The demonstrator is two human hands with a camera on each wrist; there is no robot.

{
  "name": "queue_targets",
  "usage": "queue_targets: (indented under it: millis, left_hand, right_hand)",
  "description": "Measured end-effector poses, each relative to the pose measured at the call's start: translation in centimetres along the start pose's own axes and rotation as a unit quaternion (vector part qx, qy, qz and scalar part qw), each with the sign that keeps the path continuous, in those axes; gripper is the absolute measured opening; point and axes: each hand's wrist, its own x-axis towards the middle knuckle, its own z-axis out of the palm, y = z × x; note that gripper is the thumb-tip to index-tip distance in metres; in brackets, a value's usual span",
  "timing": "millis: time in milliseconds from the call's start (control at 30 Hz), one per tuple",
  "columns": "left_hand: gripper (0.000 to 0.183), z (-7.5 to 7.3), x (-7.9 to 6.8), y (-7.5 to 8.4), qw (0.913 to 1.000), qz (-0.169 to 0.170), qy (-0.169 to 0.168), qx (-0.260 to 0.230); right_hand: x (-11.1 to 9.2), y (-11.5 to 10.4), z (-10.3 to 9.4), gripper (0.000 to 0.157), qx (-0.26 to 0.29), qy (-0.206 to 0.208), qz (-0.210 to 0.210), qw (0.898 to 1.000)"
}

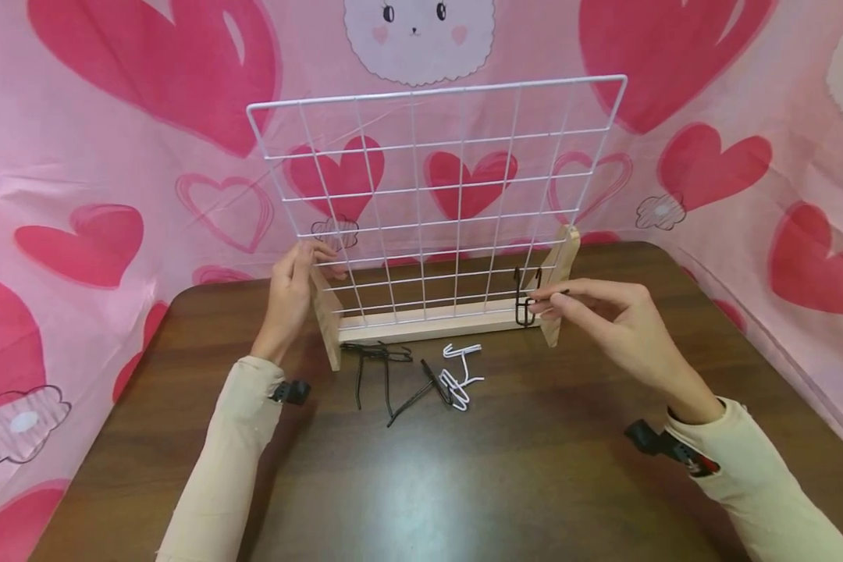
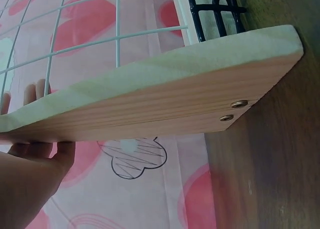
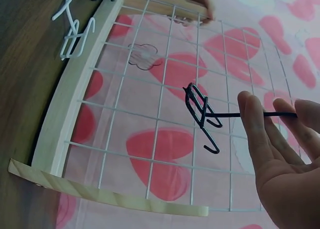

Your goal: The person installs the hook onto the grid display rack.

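Note:
A white wire grid panel [image 1: 435, 91] stands upright in a wooden base with a front bar [image 1: 421, 331] and two side pieces. My left hand [image 1: 288, 293] grips the upper end of the left wooden side piece [image 2: 150, 104], thumb and fingers on opposite faces. Between the thumb and fingers of my right hand [image 1: 614, 320] is the straight prong of a black wire hook [image 3: 203, 111]. Its bent double-hooked end points at the grid, in front of the lower right squares in the head view.
Several black wire hooks [image 1: 386, 355] lie in a tangle before the base on the brown wooden table [image 1: 534, 468]. Beside them is a white wire hook [image 1: 461, 353]. A pink cloth with hearts [image 1: 695, 168] hangs behind the grid.

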Motion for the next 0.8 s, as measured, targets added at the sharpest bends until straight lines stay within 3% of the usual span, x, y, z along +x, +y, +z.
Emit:
queue_targets:
  millis: [167,367,667,800]
  left_hand:
    - [0.046,-0.5,0.3,-1.5,0.9999,-0.011,-0.004,-0.007]
    - [0.049,-0.4,0.4,-1.8,1.0000,0.000,0.001,-0.009]
    - [0.050,-0.3,0.3,-1.8,0.9999,0.012,0.003,0.000]
    - [0.048,-0.2,0.3,-1.5,0.9999,0.013,0.003,-0.009]
  right_hand:
    - [0.0,-0.9,0.2,0.029,0.021,0.027,-0.035,0.999]
    - [0.3,-3.2,0.0,0.027,0.059,0.049,-0.064,0.995]
    - [0.9,-3.3,-0.9,0.027,0.020,0.069,-0.074,0.995]
    - [1.2,-3.9,-1.1,0.025,0.030,0.079,-0.083,0.993]
